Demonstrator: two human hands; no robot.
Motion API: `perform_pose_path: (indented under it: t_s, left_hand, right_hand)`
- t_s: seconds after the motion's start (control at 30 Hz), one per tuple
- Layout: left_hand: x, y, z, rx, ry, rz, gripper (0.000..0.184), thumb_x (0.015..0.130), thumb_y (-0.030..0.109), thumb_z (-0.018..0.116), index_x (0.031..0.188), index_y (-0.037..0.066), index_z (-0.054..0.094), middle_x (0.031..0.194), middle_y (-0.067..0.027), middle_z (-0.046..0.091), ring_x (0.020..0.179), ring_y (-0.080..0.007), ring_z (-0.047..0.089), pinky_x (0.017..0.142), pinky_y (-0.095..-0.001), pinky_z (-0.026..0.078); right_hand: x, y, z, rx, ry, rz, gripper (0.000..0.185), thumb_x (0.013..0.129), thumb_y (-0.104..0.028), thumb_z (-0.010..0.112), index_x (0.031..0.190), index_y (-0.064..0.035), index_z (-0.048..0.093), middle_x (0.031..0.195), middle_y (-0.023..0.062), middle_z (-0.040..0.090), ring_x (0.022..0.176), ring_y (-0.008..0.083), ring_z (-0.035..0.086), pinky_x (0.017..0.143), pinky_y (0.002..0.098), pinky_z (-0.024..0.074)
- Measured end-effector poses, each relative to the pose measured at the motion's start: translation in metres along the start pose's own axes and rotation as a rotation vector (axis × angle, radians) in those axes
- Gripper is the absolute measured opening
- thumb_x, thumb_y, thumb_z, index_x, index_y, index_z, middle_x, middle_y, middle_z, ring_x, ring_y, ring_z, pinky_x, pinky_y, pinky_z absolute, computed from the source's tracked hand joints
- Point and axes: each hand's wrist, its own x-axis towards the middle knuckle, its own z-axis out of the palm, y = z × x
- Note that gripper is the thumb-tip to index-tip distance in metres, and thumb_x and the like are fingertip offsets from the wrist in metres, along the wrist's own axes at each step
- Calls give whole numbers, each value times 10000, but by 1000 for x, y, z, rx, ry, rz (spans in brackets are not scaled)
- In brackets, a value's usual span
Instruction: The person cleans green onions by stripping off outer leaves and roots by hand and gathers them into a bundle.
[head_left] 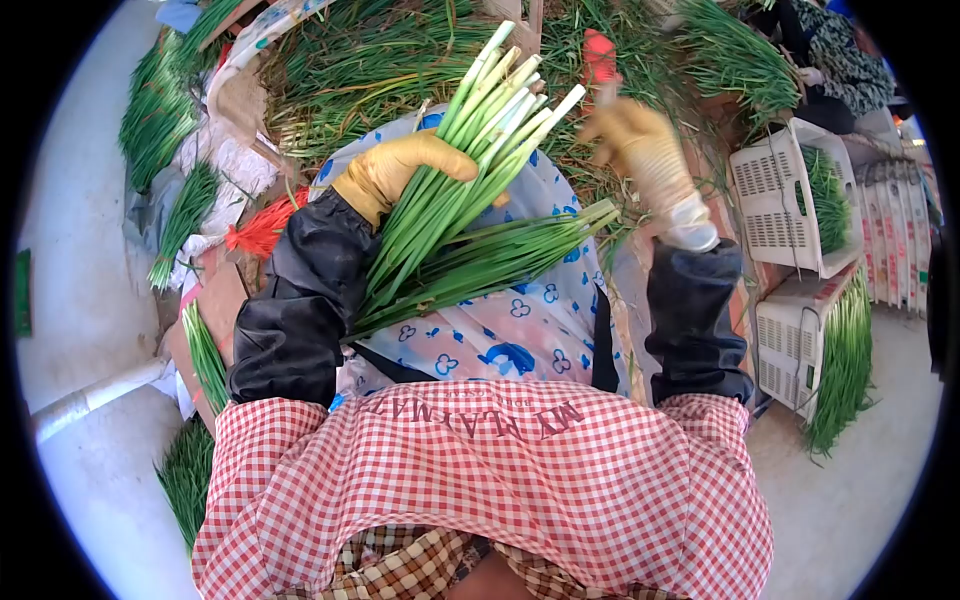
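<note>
My left hand (405, 168), in a yellow glove, is wrapped round a bunch of long green stalks (440, 205), their white ends pointing up and to the right. Below it, more green stalks (510, 255) lie across the blue-and-white patterned cloth (500, 330) over my lap. My right hand (632, 135), gloved too, is raised to the right of the bunch and apart from it. Its fingers are smeared by motion, near a red object (600, 58) just above them.
Loose green stalks (370, 70) cover the ground ahead. Red strands (268, 225) lie at the left. White crates (775, 205) with green bunches stand at the right. Part of another person (848, 60) shows at the top right.
</note>
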Motion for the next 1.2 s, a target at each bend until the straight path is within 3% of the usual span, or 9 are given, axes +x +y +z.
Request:
perform_pose_path:
  t_s: [0.07, 0.1, 0.23, 0.43, 0.67, 0.83, 1.03, 1.17, 1.2]
  left_hand:
    - [-1, 1, -4, 4, 16, 22, 500, 724, 144, 675, 1170, -62, 583, 1000, -211, 668, 887, -271, 663, 831, -323, 526]
    - [0, 2, -6, 7, 31, 38, 487, 737, 135, 669, 1172, -68, 582, 1016, -213, 666, 907, -277, 663, 851, -329, 524]
    - [5, 4, -13, 43, 15, 4, 480, 764, 145, 668, 1192, -56, 584, 1062, -186, 661, 937, -249, 652, 869, -321, 511]
    - [0, 11, -4, 157, 77, 38, 477, 768, 168, 685, 1202, -9, 600, 1050, -116, 667, 893, -177, 630, 812, -282, 499]
    - [-1, 13, -5, 178, -1, 42, 517, 766, 183, 705, 1225, -10, 566, 1020, -152, 671, 856, -214, 650, 768, -316, 532]
    - [1, 15, -9, 233, 67, 6, 470, 773, 183, 696, 1185, -14, 582, 945, -145, 682, 809, -208, 641, 750, -306, 530]
    - [-8, 18, -15, 199, 45, 56, 469, 778, 178, 685, 1185, -32, 583, 969, -152, 682, 845, -208, 653, 767, -313, 531]
    - [-8, 19, -12, 176, 53, 130, 513, 772, 165, 671, 1222, -53, 559, 1045, -136, 669, 892, -195, 652, 790, -307, 524]
    - [-6, 18, -13, 195, 48, 96, 511, 773, 164, 670, 1224, -48, 558, 1060, -129, 662, 893, -190, 649, 793, -304, 522]
  right_hand:
    - [31, 56, -57, -462, 342, -107, 206, 914, -198, 581, 1040, -46, 639, 851, 78, 678, 667, 140, 614, 588, 301, 508]
    - [33, 71, -74, -961, 463, -421, 231, 889, -212, 616, 1048, -46, 637, 860, 103, 673, 719, 160, 633, 649, 326, 511]
    - [-19, -3, 9, -41, -74, -13, 234, 888, -212, 639, 1007, -10, 642, 828, 61, 665, 663, 113, 586, 585, 255, 478]
    - [-18, -4, 69, 226, -247, 12, 202, 905, -161, 619, 985, 23, 631, 752, 47, 639, 578, 73, 529, 500, 210, 420]
    - [-12, -21, 60, 55, -236, 174, 222, 877, -203, 600, 935, 4, 657, 741, 85, 668, 558, 150, 569, 506, 275, 451]
    - [-6, -19, 25, -792, 266, -251, 307, 791, -394, 579, 813, -112, 697, 829, 170, 668, 788, 360, 649, 695, 410, 514]
    - [31, 64, -179, -1330, 787, 88, 332, 809, -339, 593, 1037, -108, 662, 908, 141, 688, 820, 370, 648, 737, 448, 509]
    - [-24, 47, -101, -1194, 490, -454, 342, 839, -367, 589, 1033, -94, 659, 888, 141, 678, 890, 348, 632, 791, 425, 496]
    - [-42, 24, -61, -1067, 263, -126, 359, 844, -405, 598, 982, -83, 675, 897, 176, 663, 898, 348, 628, 797, 422, 490]
